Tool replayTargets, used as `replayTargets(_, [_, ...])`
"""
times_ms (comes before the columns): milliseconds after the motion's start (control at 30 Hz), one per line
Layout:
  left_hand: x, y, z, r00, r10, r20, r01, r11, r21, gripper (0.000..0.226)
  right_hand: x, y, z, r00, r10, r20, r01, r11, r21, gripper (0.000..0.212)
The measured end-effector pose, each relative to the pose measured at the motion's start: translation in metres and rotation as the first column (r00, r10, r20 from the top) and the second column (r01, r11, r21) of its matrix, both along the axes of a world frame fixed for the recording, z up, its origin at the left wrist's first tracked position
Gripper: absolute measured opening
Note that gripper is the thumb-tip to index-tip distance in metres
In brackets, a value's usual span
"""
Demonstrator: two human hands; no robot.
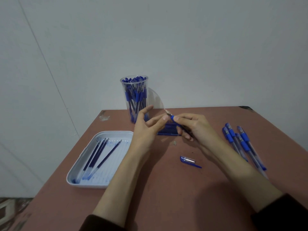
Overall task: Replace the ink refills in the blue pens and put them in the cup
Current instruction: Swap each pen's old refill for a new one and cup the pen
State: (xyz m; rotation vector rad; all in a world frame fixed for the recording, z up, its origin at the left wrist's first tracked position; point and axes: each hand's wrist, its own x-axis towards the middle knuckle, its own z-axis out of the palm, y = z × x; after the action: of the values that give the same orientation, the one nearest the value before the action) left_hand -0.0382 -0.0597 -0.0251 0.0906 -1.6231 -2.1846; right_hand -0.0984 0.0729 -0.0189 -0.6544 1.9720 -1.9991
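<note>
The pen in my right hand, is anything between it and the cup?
Yes: the left hand, fingers at the tip of the pen, lies between it and the cup, overlapping the cup's lower part. The cup is open on top but already crowded with pens.
</note>
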Motion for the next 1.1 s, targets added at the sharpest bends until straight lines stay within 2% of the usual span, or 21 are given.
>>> replayTargets(67, [-0.001, 0.003, -0.005, 0.997, -0.004, 0.076, 0.02, 0.977, -0.211, 0.041, -0.007, 0.003, -0.001, 0.993, -0.114, -0.012, 0.114, 0.993, 0.007, 0.016])
replayTargets(133, [0.0, 0.005, -0.012, 0.987, -0.079, 0.141, 0.127, 0.919, -0.372, 0.03, -0.013, 0.008, -0.002, 0.979, -0.205, -0.025, 0.205, 0.979, 0.018, 0.014])
replayTargets(167, [-0.001, 0.004, -0.014, 0.977, -0.107, 0.186, 0.186, 0.852, -0.489, 0.027, -0.017, 0.01, -0.002, 0.971, -0.238, -0.034, 0.239, 0.971, 0.022, 0.014])
replayTargets(233, [0.0, 0.002, -0.017, 0.949, -0.133, 0.287, 0.308, 0.596, -0.742, 0.033, -0.021, 0.013, -0.004, 0.958, -0.283, -0.05, 0.285, 0.958, 0.03, 0.013])
replayTargets(300, [0.002, 0.002, -0.018, 0.92, -0.166, 0.354, 0.391, 0.385, -0.836, 0.037, -0.024, 0.015, -0.004, 0.956, -0.288, -0.05, 0.29, 0.956, 0.034, 0.014])
replayTargets(333, [0.003, 0.003, -0.018, 0.921, -0.165, 0.352, 0.388, 0.339, -0.857, 0.034, -0.024, 0.015, -0.004, 0.958, -0.281, -0.057, 0.283, 0.958, 0.033, 0.015])
replayTargets(400, [0.003, 0.001, -0.017, 0.953, -0.104, 0.285, 0.303, 0.38, -0.874, 0.02, -0.023, 0.016, -0.003, 0.953, -0.268, -0.144, 0.277, 0.959, 0.05, 0.018])
replayTargets(467, [0.002, -0.003, -0.015, 0.987, 0.091, 0.132, 0.077, 0.451, -0.889, 0.011, -0.022, 0.018, -0.004, 0.904, -0.253, -0.346, 0.318, 0.937, 0.144, 0.019])
replayTargets(533, [0.0, -0.009, -0.011, 0.965, 0.261, 0.009, -0.141, 0.55, -0.823, 0.007, -0.02, 0.019, -0.006, 0.84, -0.202, -0.504, 0.358, 0.904, 0.235, 0.02])
replayTargets(600, [0.0, -0.012, -0.008, 0.94, 0.342, -0.008, -0.223, 0.594, -0.773, 0.008, -0.02, 0.019, -0.007, 0.776, -0.135, -0.616, 0.381, 0.879, 0.287, 0.021])
replayTargets(667, [0.0, -0.013, -0.008, 0.933, 0.36, 0.002, -0.228, 0.594, -0.771, 0.009, -0.02, 0.019, -0.008, 0.712, -0.075, -0.698, 0.413, 0.849, 0.329, 0.02])
replayTargets(767, [-0.002, -0.014, -0.01, 0.933, 0.361, 0.004, -0.228, 0.598, -0.769, 0.011, -0.019, 0.018, -0.008, 0.673, -0.049, -0.738, 0.451, 0.819, 0.356, 0.021])
replayTargets(1000, [0.001, -0.011, -0.008, 0.951, 0.308, -0.014, -0.203, 0.591, -0.781, 0.015, -0.01, 0.016, -0.003, 0.671, 0.021, -0.741, 0.455, 0.777, 0.434, 0.022])
replayTargets(1100, [0.0, -0.008, -0.009, 0.966, 0.259, -0.011, -0.167, 0.586, -0.793, 0.012, -0.006, 0.014, -0.003, 0.699, 0.078, -0.71, 0.388, 0.794, 0.468, 0.024])
